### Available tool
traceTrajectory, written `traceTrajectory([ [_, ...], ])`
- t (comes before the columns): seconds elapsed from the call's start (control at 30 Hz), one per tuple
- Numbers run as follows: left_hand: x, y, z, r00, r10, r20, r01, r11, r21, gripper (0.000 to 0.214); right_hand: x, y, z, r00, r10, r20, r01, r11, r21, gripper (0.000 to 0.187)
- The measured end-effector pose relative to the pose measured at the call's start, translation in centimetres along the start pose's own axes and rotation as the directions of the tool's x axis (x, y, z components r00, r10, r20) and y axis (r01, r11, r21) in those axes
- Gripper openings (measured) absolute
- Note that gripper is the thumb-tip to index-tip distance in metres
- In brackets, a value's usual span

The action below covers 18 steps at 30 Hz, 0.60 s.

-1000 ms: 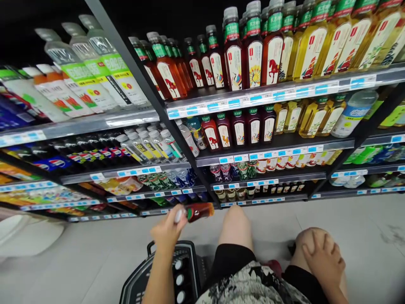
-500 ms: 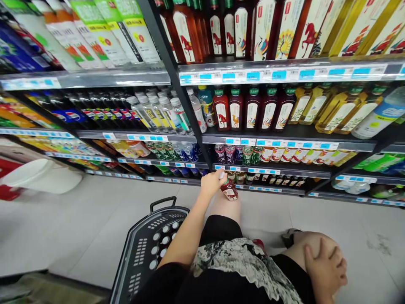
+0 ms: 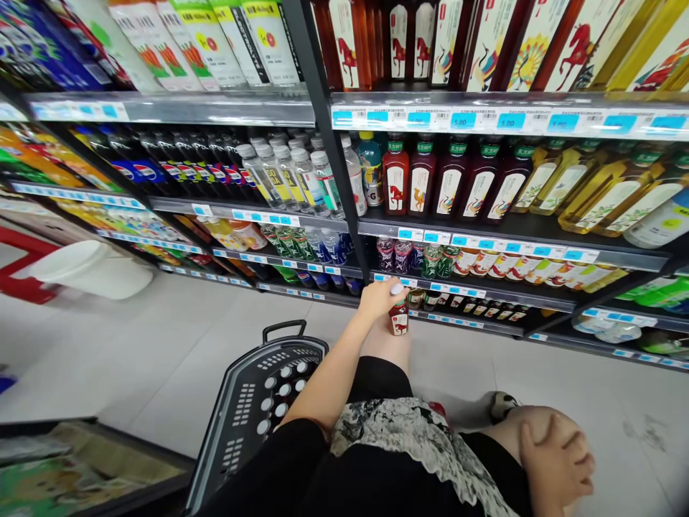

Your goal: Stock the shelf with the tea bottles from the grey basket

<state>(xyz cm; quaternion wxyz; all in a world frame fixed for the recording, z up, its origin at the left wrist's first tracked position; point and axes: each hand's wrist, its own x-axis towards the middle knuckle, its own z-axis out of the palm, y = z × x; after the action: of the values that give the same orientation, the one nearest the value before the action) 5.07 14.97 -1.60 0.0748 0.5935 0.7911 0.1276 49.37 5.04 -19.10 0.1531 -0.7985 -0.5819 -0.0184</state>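
My left hand (image 3: 380, 300) is stretched out toward the low shelves, its fingers closed around the top of a small red bottle (image 3: 399, 320); the bottle hangs upright under my palm, white cap (image 3: 397, 289) showing between thumb and fingers, label facing me; it sits just in front of the lower shelf edge (image 3: 474, 294) with its blue price tags, above my left knee. My right hand (image 3: 554, 459) lies flat on my right knee, fingers spread loosely and holding nothing.

Just behind the bottle, a row of small dark bottles and cans (image 3: 463, 305) fills the lowest shelf; one level up stand small bottles with pink, green and white labels (image 3: 430, 260); higher still is a row of dark red tea bottles (image 3: 446, 187) beside yellow ones (image 3: 581, 194). A black upright post (image 3: 336, 165) divides this bay from the one to the left, where clear water bottles (image 3: 291, 176) and dark cola bottles (image 3: 177, 169) stand.

On the floor by my left arm stands a dark grey shopping basket (image 3: 242, 424), its handle (image 3: 284, 329) raised, white bottle caps (image 3: 277, 402) visible inside.
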Motion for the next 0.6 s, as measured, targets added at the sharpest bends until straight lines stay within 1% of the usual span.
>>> traceTrajectory([
  [0.1,0.0,0.6,0.8,1.0,0.025,0.007,-0.025,0.999,0.03,0.04,0.1,-1.0,-0.7,1.0,-0.018,-0.007,0.018,1.0,-0.004,0.078],
  [0.17,0.0,0.8,1.1,0.999,0.028,0.015,-0.029,0.999,0.035,0.042,0.2,-1.2,-0.7,1.0,-0.02,-0.013,0.02,1.0,-0.003,0.078],
  [0.27,0.3,0.9,1.3,0.999,0.025,0.027,-0.026,0.999,0.03,0.041,0.3,-0.5,0.2,1.0,-0.007,0.01,0.007,1.0,0.016,0.08],
  [0.4,0.5,0.9,1.1,0.999,0.012,0.037,-0.013,0.999,0.029,0.042,1.2,0.7,1.9,0.986,0.029,0.167,-0.039,0.998,0.056,0.084],
  [0.43,0.6,0.9,1.1,0.999,0.007,0.041,-0.008,0.999,0.031,0.043,1.4,0.7,2.2,0.982,0.044,0.184,-0.054,0.997,0.047,0.084],
  [0.53,0.5,1.1,1.1,0.999,0.009,0.047,-0.01,0.999,0.03,0.043,2.1,0.4,2.6,0.981,0.096,0.171,-0.095,0.995,-0.015,0.084],
  [0.6,0.4,1.2,1.2,0.999,0.017,0.045,-0.018,0.999,0.028,0.043,2.2,0.0,2.5,0.979,0.105,0.174,-0.101,0.994,-0.035,0.086],
])
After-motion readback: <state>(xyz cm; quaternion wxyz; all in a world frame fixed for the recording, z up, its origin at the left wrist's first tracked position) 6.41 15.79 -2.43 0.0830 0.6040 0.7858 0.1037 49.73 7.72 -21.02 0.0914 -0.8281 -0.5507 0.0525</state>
